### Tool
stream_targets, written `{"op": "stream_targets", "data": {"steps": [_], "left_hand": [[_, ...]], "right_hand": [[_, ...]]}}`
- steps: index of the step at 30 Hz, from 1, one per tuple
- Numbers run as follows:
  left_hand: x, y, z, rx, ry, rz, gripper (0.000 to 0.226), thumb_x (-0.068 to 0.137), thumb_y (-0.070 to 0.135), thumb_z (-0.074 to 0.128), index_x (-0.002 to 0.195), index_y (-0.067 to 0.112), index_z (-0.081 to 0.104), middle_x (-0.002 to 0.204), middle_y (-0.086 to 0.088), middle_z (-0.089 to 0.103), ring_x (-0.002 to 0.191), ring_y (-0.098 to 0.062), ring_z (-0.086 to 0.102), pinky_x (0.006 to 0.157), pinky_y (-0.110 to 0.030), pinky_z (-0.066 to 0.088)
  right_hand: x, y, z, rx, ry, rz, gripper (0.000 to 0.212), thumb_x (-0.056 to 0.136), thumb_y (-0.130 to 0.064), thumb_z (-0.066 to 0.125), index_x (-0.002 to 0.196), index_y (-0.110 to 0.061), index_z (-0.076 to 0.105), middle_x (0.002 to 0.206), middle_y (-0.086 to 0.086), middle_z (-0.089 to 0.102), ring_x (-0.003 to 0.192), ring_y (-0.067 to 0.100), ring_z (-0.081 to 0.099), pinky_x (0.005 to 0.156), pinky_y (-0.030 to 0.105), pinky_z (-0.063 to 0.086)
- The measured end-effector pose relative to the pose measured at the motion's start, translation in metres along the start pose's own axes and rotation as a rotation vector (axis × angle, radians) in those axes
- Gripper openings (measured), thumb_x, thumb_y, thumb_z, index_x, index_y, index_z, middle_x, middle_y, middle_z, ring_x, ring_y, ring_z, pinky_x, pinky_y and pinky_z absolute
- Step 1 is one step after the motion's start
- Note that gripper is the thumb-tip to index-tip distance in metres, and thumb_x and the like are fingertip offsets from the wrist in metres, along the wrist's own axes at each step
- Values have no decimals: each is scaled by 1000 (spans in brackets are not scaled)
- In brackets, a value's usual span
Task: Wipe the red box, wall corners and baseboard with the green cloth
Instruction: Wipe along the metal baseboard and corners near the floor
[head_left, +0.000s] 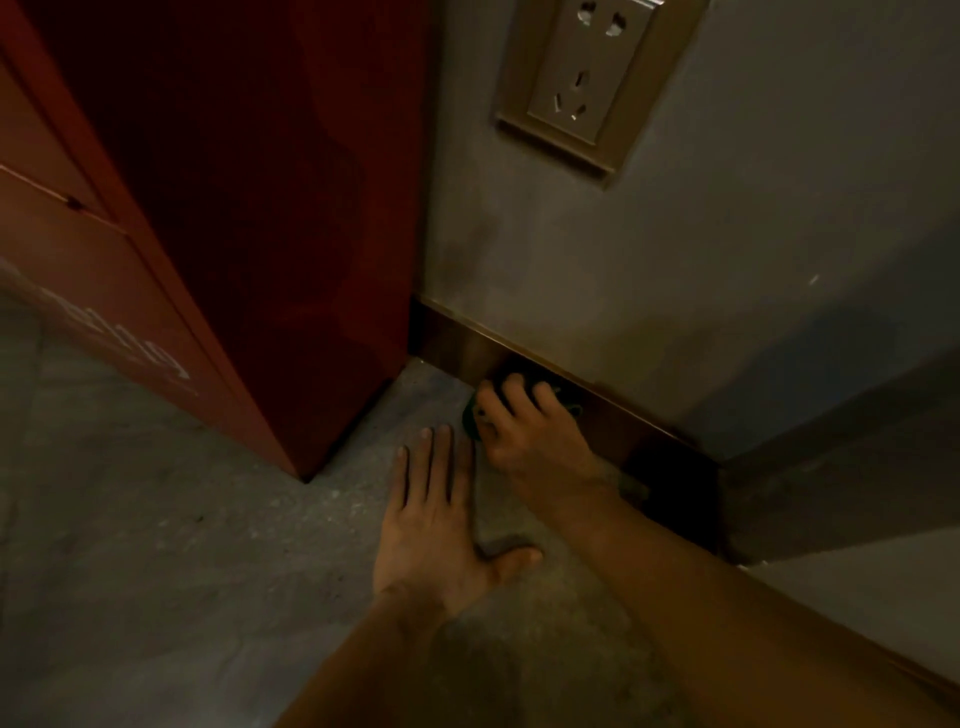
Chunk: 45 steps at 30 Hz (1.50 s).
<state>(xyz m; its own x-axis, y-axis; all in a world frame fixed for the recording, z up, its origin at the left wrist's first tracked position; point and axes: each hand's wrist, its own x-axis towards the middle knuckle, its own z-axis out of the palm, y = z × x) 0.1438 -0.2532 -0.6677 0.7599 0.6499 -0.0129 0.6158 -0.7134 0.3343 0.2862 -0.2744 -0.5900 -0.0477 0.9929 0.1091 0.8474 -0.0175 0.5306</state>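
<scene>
The tall red box (249, 218) stands on the floor at the left, its side against the grey wall. A shiny brown baseboard (457, 345) runs along the foot of that wall to a corner at the right. My right hand (524, 431) presses the dark green cloth (474, 415) against the baseboard, just right of the red box; most of the cloth is hidden under my fingers. Flat on the floor beside it lies my left hand (436, 525), fingers spread and holding nothing.
A metal-framed wall socket (587, 78) sits on the grey wall (675, 270) above the baseboard. At the right a second wall (841, 452) juts out, forming a dark corner. The floor (156, 545) is grey speckled stone.
</scene>
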Motion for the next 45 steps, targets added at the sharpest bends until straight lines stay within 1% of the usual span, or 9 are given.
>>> {"op": "stream_targets", "data": {"steps": [3, 6, 10, 14, 19, 26, 29, 34, 45], "left_hand": [[0, -1, 0, 17, -9, -8, 131, 70, 102, 22, 160, 8, 13, 169, -16, 2, 155, -30, -15, 124, -58, 4], [1, 0, 0, 26, -12, -3, 129, 71, 102, 22, 160, 7, 13, 169, -15, 2, 155, -30, -15, 124, -59, 5], [1, -1, 0, 21, -7, -2, 128, 72, 101, 22, 160, 10, 8, 169, -14, -3, 154, -28, -17, 125, -57, 1], [1, 1, 0, 20, -6, -4, 127, 72, 101, 23, 161, 12, 6, 169, -12, -5, 154, -28, -17, 125, -57, 2], [0, 0, 0, 18, -3, -5, 126, 72, 101, 24, 161, 13, 5, 169, -12, -4, 154, -28, -17, 125, -58, 3], [0, -1, 0, 26, 0, -5, 127, 71, 102, 22, 161, 15, 4, 169, -12, -4, 154, -27, -17, 125, -57, 3], [0, -1, 0, 25, 3, -4, 127, 70, 102, 23, 161, 15, 4, 169, -12, -4, 154, -27, -17, 125, -57, 4], [-1, -1, 1, 20, 7, -4, 127, 71, 102, 24, 161, 15, 4, 170, -12, -3, 155, -27, -16, 125, -57, 4], [-1, -3, 3, 22, 8, 7, 128, 70, 103, 24, 161, 16, 3, 169, -12, -3, 155, -27, -17, 125, -57, 3]], "right_hand": [[-1, 0, 6, -36, -118, -92, 48, 95, -20, 26, 134, -9, 51, 143, 13, 44, 124, 36, 45, 96, 44, 43], [-1, 7, 7, -77, -135, -138, 54, 93, -25, 23, 144, -15, 37, 145, 13, 41, 124, 35, 44, 95, 42, 43], [2, 14, 10, -122, -32, -184, 44, 98, -15, 24, 133, -15, 52, 129, 7, 56, 114, 31, 55, 84, 40, 49], [-2, 13, 17, -144, -43, -160, 28, 100, -16, 44, 120, -6, 60, 123, 11, 54, 109, 34, 53, 78, 43, 47], [-6, 15, 18, -149, -101, -144, 24, 98, -12, 46, 108, -4, 66, 122, 14, 50, 109, 38, 49, 77, 45, 45], [-17, 18, 14, -175, -216, -136, 25, 92, -17, 49, 107, -7, 67, 121, 11, 47, 110, 37, 46, 76, 43, 43], [-24, 20, 12, -198, -243, -134, 34, 88, -11, 41, 109, -8, 67, 122, 9, 46, 111, 36, 45, 78, 42, 42], [-38, 24, 10, -263, -357, -111, 21, 86, -18, 64, 106, -13, 69, 126, 10, 37, 115, 38, 35, 80, 45, 40], [-61, 32, 3, -245, -476, -56, 32, 83, -22, 66, 112, -8, 65, 135, 12, 28, 120, 39, 29, 83, 51, 38]]}}
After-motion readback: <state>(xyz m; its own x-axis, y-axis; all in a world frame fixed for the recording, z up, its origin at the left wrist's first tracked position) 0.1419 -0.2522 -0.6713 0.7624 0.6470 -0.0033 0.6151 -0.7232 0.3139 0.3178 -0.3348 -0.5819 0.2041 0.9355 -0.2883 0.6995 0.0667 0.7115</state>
